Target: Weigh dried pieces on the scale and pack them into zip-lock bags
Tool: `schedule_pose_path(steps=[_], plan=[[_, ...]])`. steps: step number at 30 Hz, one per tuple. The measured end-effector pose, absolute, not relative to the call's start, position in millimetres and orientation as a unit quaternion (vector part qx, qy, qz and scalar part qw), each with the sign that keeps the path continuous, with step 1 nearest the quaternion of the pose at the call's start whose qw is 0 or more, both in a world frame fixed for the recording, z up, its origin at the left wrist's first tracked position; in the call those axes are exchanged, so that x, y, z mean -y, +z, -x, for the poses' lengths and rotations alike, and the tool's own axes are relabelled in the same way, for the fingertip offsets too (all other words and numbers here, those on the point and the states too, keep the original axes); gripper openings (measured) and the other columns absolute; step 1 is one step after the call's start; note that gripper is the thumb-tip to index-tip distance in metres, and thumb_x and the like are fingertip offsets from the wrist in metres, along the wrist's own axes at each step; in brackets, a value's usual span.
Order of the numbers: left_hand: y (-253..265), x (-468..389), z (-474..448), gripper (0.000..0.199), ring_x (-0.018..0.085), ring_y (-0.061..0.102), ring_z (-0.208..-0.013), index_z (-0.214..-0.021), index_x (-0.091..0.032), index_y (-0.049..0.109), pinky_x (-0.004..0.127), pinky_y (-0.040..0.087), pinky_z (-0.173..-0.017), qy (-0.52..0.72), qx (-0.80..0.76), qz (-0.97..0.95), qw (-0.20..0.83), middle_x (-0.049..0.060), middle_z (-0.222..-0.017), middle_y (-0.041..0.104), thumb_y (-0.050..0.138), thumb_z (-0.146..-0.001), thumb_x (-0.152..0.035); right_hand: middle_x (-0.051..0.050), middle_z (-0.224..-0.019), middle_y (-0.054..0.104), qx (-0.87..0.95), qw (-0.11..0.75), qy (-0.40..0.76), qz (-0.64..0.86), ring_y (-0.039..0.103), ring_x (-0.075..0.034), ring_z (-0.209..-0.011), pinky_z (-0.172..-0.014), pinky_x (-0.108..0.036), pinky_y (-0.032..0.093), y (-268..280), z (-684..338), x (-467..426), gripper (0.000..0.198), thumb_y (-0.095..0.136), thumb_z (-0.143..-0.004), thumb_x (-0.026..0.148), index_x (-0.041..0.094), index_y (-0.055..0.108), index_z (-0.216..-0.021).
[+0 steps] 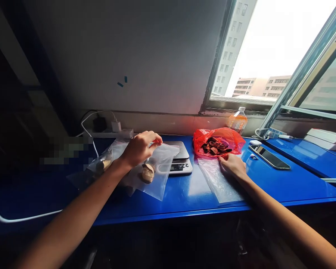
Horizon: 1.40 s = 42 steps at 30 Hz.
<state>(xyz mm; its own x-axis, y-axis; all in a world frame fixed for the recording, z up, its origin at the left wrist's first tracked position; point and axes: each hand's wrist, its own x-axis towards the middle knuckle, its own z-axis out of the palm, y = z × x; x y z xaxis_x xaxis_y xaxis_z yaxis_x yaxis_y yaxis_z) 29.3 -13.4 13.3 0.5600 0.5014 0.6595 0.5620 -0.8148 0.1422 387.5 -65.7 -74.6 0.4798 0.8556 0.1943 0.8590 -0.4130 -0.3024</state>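
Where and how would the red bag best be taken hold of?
Probably by the raised rim of the red bag, coming from above and gathering its left and right sides together. Its mouth is open, its thin walls are crumpled, and dark pieces lie loose inside, so a one-sided grip could tip them out.

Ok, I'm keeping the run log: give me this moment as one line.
left hand: at clear bag with brown pieces; right hand: at near edge of red bag; scale: between these bags

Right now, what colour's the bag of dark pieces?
The bag is translucent red, clearest in head view.
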Motion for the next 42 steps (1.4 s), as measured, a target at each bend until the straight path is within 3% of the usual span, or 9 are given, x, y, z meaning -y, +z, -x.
schedule_pose_path(steps=[5,14,20,29,37,42], plan=[[10,15,-21,0.011,0.016,0.06,-0.081,-0.083,-0.02,0.062,0.028,0.046,-0.078,-0.39,0.322,0.862,0.044,0.001,-0.084,0.066,0.051,-0.086,-0.021,-0.01,-0.091,0.07,0.505,0.146,-0.021,0.85,0.06,-0.027,-0.092,-0.071,-0.035,0.036,-73,-378,75,0.03,0.044,-0.082,0.035,0.021,0.07,-0.079],[12,18,-18,0.01,0.017,0.06,-0.08,-0.083,-0.021,0.062,0.03,0.046,-0.078,-0.406,0.318,0.855,0.054,0.001,-0.084,0.066,0.052,-0.086,-0.02,-0.014,-0.075,0.069,0.501,0.144,-0.004,0.853,0.062,-0.03,-0.081,-0.066,-0.039,0.036,-70,-377,82,0.027,0.046,-0.076,0.033,0.022,0.069,-0.067],[13,21,-19,0.01,0.016,0.06,-0.081,-0.083,-0.02,0.061,0.029,0.046,-0.079,-0.401,0.322,0.856,0.052,0.001,-0.084,0.066,0.052,-0.086,-0.02,-0.014,-0.072,0.069,0.508,0.165,-0.001,0.846,0.062,-0.032,-0.077,-0.066,-0.043,0.036,-74,-379,84,0.04,0.041,-0.082,0.047,0.026,0.062,-0.055],[14,24,-19,0.011,0.016,0.059,-0.081,-0.082,-0.02,0.061,0.029,0.046,-0.078,-0.4,0.308,0.862,0.05,0.001,-0.083,0.066,0.051,-0.086,-0.019,-0.011,-0.077,0.068,0.48,0.146,0.0,0.865,0.062,-0.028,-0.083,-0.068,-0.037,0.034,-72,-377,83,0.042,0.042,-0.086,0.049,0.02,0.067,-0.069],[11,26,-23,0.009,0.016,0.059,-0.082,-0.083,-0.02,0.06,0.029,0.046,-0.078,-0.384,0.27,0.882,0.049,0.001,-0.085,0.065,0.051,-0.087,-0.018,-0.016,-0.092,0.067,0.514,0.151,-0.053,0.843,0.059,-0.03,-0.09,-0.068,-0.036,0.035,-77,-379,81,0.036,0.045,-0.086,0.046,0.019,0.068,-0.081],[9,27,-25,0.009,0.015,0.059,-0.083,-0.083,-0.02,0.06,0.028,0.046,-0.079,-0.369,0.258,0.892,0.041,0.001,-0.086,0.064,0.052,-0.086,-0.015,-0.017,-0.091,0.067,0.506,0.137,-0.045,0.85,0.059,-0.031,-0.087,-0.068,-0.038,0.035,-78,-378,81,0.037,0.042,-0.085,0.043,0.018,0.067,-0.074]])
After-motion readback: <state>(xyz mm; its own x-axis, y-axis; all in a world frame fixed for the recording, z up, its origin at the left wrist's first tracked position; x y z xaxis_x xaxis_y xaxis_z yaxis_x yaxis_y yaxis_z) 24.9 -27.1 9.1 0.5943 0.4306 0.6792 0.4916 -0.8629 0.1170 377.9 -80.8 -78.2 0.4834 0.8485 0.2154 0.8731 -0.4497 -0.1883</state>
